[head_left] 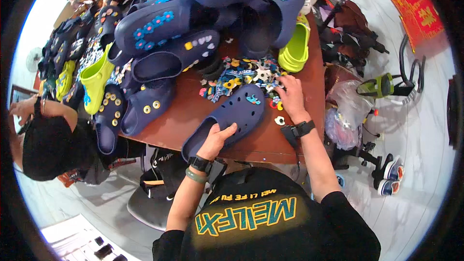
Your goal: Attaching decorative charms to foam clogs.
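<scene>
My left hand [216, 140] grips a navy clog [237, 111] by its heel end, thumb over the strap opening. Its perforated toe points away from me and carries one light-blue charm [253, 99]. My right hand [293, 99] is at the right edge of a loose pile of shoe charms [237, 81]. Its fingers are bent and drawn together there; what lies between the fingertips is too small to tell. A black-and-white charm [279, 121] rests alone on the brown table [270, 144] below that hand.
Navy clogs [154, 26], some with flower or button charms, are stacked high at the far left. Lime-green clogs stand left [96, 79] and right [295, 50]. Another person's arm [53, 111] shows at left. A clear plastic bag [342, 125] sits right of the table.
</scene>
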Demonstrator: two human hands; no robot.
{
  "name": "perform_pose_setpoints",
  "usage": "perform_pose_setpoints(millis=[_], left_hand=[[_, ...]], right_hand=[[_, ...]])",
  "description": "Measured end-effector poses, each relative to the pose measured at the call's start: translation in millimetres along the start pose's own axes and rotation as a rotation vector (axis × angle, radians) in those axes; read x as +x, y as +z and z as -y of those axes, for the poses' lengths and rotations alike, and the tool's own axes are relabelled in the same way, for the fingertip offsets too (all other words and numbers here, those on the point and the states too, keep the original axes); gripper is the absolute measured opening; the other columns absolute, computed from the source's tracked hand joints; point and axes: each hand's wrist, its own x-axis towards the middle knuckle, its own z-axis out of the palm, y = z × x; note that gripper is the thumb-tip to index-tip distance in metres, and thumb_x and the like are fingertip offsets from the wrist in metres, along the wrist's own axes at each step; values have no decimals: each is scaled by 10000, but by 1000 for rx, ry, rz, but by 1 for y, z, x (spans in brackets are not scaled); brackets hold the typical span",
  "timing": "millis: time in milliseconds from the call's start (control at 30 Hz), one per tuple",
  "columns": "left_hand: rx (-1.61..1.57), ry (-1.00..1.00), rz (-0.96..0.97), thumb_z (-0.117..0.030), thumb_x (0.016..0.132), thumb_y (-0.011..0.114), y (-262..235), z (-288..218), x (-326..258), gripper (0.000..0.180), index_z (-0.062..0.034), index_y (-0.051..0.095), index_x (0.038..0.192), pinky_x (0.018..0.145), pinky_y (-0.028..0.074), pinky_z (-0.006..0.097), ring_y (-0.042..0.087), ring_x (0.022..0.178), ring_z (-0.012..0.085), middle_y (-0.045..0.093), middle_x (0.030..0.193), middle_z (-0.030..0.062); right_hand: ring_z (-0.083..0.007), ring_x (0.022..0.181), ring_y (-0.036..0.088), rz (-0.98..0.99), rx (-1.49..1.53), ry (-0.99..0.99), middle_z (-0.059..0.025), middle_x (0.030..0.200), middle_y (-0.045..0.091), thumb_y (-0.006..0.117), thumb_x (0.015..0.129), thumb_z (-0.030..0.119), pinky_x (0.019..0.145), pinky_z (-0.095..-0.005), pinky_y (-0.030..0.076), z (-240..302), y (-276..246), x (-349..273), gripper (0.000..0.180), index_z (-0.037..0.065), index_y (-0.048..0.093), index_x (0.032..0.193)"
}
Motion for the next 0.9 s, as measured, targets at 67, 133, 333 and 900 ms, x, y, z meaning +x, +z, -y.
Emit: perform_pose_setpoints(millis=[67,133,333,900], left_hand=[[-14,-18,1,-214,893,632,-2,0,-1,454,-10,491,1273,976,398,323,540,1082,172,583,1206,49],[-15,-23,39,-203,886,639,0,-3,-1,444,-12,503,1263,970,401,314,545,1066,160,593,1189,45],[-59,2,94,-177,896,634,-3,-1,-1,387,-28,540,1241,941,424,301,556,1042,134,605,1168,20],[29,65,147,-210,911,618,-5,6,0,369,-23,568,1225,964,410,308,548,1060,133,603,1192,20]], right_hand=[[-331,968,513,-73,41,-29,-129,1034,597,638,804,83,864,-404,418,4,-2,3,225,36,619,1023],[-321,934,531,-161,88,-8,-125,971,614,622,820,70,846,-400,424,14,-7,4,183,35,627,999],[-254,876,550,150,290,-5,-90,871,606,628,844,107,806,-366,421,78,-1,4,151,60,646,986],[-198,756,615,11,378,203,-121,866,658,631,864,147,704,-298,476,67,10,50,191,-3,641,982]])
